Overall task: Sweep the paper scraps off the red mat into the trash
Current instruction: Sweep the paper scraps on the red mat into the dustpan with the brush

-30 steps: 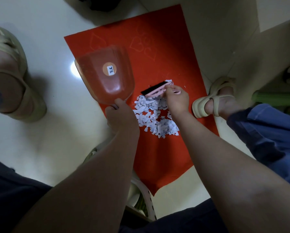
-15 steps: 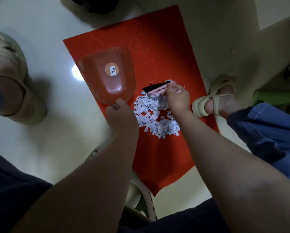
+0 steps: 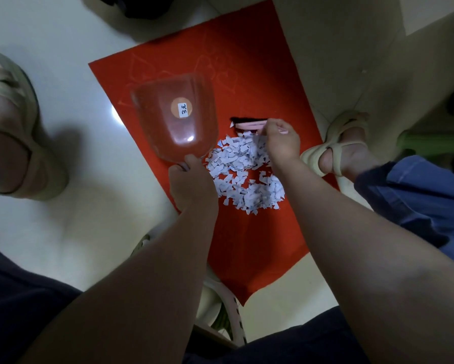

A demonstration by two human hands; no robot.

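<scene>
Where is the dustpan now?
Head view, left of centre: the clear dustpan is over the red mat, its near end held by the left hand, paper scraps to its right.

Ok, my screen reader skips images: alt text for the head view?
Seen from above, a person's left hand holds a clear dustpan over a red mat while the right hand holds a pink brush beside a pile of white paper scraps.

Sandalled foot (image 3: pixel 344 151) beside mat's (image 3: pixel 260 245) right edge
</scene>
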